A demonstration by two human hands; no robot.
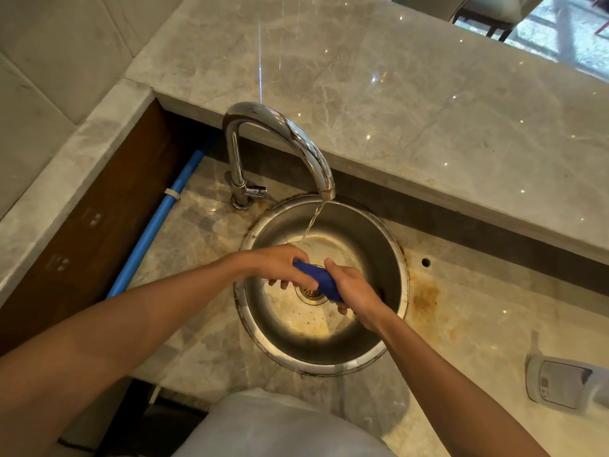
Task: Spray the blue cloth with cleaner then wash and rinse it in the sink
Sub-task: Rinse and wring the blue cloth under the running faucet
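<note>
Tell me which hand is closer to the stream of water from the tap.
The left hand; the stream falls just past its knuckles, while the right hand grips the blue cloth nearer the person.

- I have a single view, from a wide-angle camera worn on the person's head.
- It looks steeply down and forward, almost straight over a round steel sink [393, 255] set in a marble counter [478, 328].
- It sits close: both forearms enter from the bottom edge and meet over the basin.
- The faucet [280, 133] stands beyond the basin, a raised marble ledge [395, 94] behind it.
- The wide lens bends straight edges near the frame's borders.
- There is no second view.
</note>
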